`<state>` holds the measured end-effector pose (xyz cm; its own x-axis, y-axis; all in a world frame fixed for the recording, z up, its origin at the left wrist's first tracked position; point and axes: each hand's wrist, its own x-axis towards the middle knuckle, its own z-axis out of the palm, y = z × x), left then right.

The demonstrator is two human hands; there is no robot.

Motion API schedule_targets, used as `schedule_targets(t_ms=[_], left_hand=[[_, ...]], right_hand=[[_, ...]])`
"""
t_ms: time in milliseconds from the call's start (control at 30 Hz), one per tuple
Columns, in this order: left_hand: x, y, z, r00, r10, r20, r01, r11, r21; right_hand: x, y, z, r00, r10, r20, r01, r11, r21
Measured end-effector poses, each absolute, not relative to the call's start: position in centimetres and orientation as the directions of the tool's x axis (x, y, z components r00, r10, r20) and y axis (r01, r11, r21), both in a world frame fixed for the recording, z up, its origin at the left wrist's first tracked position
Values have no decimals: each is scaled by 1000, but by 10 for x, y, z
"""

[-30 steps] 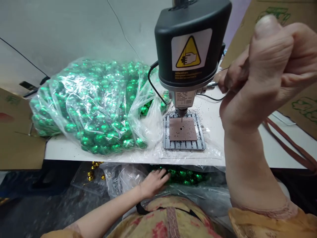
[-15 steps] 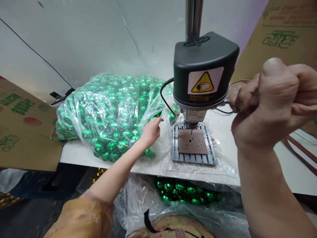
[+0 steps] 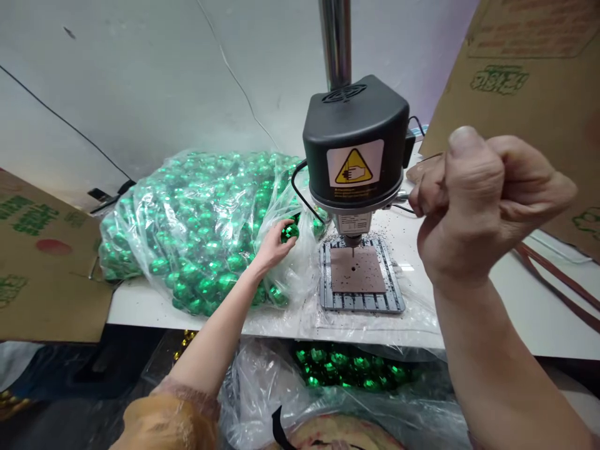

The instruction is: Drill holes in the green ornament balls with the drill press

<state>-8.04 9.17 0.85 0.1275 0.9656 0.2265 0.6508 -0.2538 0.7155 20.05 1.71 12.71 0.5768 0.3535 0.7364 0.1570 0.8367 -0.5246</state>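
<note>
My left hand (image 3: 272,249) is closed on a shiny green faceted ball (image 3: 289,232) at the opening of a large clear plastic bag (image 3: 206,212) full of such balls. To its right stands a black bench drill press (image 3: 356,144) with a yellow warning label. Its thin bit (image 3: 353,252) points down at a brown board (image 3: 341,278) with a dark hole, lying on the slotted metal base (image 3: 394,302). My right hand (image 3: 482,194) is curled in a fist beside the drill head, around the metal feed handle (image 3: 402,196), whose grip end is hidden.
Cardboard boxes stand at the left (image 3: 51,275) and the right (image 3: 515,94). Dark shavings lie around the base. Below the white table (image 3: 135,303), an open plastic bag holds more green balls (image 3: 347,365). A brown strap (image 3: 557,281) lies at the right.
My left hand was at the bag's opening with no ball visible in it; now it holds a green ball. The view has shifted slightly. My right hand stays at the handle.
</note>
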Motion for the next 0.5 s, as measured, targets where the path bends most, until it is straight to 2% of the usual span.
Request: schedule_targets(t_ms=[67, 100, 167, 200, 267, 500], left_hand=[[-72, 79, 12, 110, 982, 151, 372, -181, 910], [-67, 73, 13, 115, 988, 108, 223, -131, 966], [-53, 61, 11, 127, 991, 52, 7, -53, 999], [-46, 55, 9, 130, 990, 45, -46, -39, 998], [-32, 48, 0, 140, 988, 60, -73, -50, 996], [-1, 41, -41, 230, 966, 118, 0, -122, 993]], right_hand=[[201, 18, 126, 573, 350, 741, 152, 843, -516], [201, 18, 126, 572, 348, 743, 147, 847, -510], [202, 19, 126, 569, 347, 745, 141, 852, -504], [202, 19, 126, 565, 351, 747, 138, 852, -505], [202, 20, 126, 552, 362, 751, 130, 852, -506], [200, 19, 128, 551, 347, 759, 148, 855, -498]])
